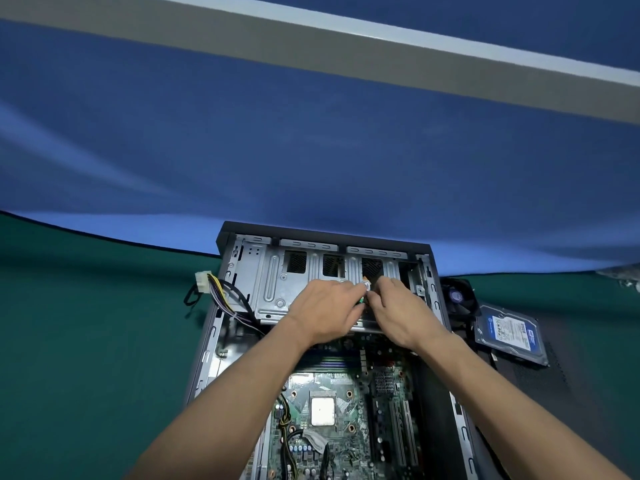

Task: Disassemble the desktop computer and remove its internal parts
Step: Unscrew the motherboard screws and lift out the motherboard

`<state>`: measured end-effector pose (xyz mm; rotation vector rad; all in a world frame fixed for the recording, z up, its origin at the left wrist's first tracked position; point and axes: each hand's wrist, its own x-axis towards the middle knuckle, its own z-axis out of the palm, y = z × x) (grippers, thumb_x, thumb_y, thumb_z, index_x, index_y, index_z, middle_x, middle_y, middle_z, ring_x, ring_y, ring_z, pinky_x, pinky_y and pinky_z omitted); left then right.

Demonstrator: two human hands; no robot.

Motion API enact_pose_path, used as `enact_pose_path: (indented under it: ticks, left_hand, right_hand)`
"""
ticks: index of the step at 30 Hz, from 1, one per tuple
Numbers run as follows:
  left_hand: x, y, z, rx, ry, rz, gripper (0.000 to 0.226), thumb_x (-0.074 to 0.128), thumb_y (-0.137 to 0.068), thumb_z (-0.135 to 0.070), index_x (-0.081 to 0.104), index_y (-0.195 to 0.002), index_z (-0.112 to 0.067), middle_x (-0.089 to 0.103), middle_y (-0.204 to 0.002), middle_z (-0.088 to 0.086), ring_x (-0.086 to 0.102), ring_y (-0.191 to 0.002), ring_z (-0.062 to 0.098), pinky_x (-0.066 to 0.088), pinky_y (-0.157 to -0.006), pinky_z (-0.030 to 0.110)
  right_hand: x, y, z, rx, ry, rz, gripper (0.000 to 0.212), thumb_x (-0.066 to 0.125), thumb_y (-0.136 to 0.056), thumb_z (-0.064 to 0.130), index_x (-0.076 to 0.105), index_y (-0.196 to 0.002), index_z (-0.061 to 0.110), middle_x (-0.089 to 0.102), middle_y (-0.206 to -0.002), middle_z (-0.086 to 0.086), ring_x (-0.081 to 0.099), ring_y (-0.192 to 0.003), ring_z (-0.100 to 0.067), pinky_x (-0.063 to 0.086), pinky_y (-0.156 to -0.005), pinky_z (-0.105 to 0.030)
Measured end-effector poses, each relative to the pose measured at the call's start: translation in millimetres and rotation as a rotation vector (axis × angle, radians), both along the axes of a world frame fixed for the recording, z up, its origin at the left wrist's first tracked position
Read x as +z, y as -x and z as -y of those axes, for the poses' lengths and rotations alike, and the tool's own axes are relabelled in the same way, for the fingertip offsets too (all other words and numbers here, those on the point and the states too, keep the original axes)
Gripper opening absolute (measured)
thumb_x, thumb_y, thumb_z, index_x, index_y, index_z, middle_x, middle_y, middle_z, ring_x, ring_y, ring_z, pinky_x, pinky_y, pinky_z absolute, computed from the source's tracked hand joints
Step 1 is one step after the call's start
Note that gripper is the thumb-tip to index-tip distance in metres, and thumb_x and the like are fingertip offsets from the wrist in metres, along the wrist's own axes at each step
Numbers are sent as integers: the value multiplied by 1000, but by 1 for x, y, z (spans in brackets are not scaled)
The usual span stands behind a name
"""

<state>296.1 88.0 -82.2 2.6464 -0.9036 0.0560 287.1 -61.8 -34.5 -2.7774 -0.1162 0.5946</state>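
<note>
Green bench [86, 341] is carrying the open desktop case [311, 341], with a pulled hard drive [509, 336] lying just beside it. Left hand [329, 306] and right hand [401, 310] are both pinching a small green-tabbed part [363, 292] at the drive cage [277, 282]; I'd be wiggling it gently, not yanking.
</note>
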Motion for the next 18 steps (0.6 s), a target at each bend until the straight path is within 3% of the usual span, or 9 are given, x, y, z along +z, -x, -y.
enact_pose_path:
  ticks: [6,11,15,18]
  left_hand:
    - [-1,-2,1,135,8,-53,21,37,-98,-37,32,-83,-23,64,-85,1,58,-74,25,32,-58,32]
    - [0,-5,2,191,46,-70,19,40,-96,-30,34,-79,-23,64,-79,3,57,-71,29,36,-60,33]
    - [0,-5,3,188,46,-57,20,41,-93,-28,36,-76,-20,57,-69,0,53,-63,27,40,-60,35]
    - [1,-3,4,181,55,-48,21,42,-90,-27,38,-72,-18,47,-61,-4,49,-56,25,38,-56,33]
  right_hand:
    - [-18,9,-9,-399,-146,175,17,50,-96,27,52,-80,25,57,-64,12,51,-59,-2,34,-54,-27]
    - [-27,10,-33,-478,-11,340,16,45,-96,18,59,-91,12,57,-89,-1,53,-80,-21,34,-60,-29]
    - [-24,14,-9,-368,-50,232,37,39,-99,40,65,-84,18,41,-91,4,41,-83,-16,30,-65,-29]
    - [-20,21,3,-373,-180,199,36,37,-100,39,64,-89,17,53,-100,-1,50,-81,-19,36,-67,-31]
